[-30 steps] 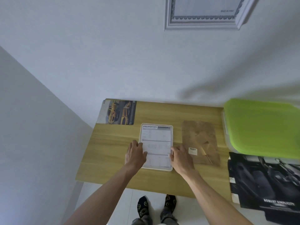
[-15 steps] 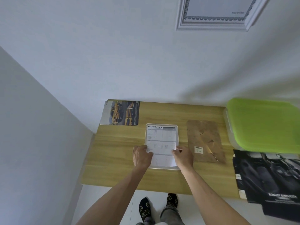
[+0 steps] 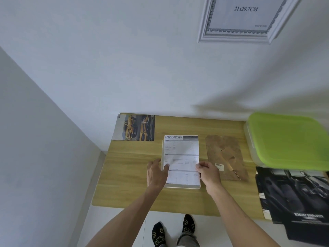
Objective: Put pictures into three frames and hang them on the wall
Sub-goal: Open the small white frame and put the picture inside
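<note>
Lower centre: two black patterned socks [image 3: 171,230] on pale floor tile. Bare forearms reach up the frame to a light wood-grain bench [image 3: 128,175] with rounded corners. Left hand [image 3: 156,172] and right hand [image 3: 208,172] each pinch a side edge of a white printed sheet [image 3: 181,154] headed "SPECIFICATION", grip clamped on the paper. The sheet is flat and rectangular, lying over a thin white frame [image 3: 181,187] at centre. Right of it, a brown fibreboard backing [image 3: 225,155], matte, with barcode sticker. Lower right, glossy dark car posters [image 3: 292,195]. Right edge, a translucent box with lime-green lid [image 3: 286,139], rounded. Upper left of the bench, a glossy yellow-car picture [image 3: 134,127]. Top right, a moulded white frame [image 3: 243,35] hangs on the smooth wall.
</note>
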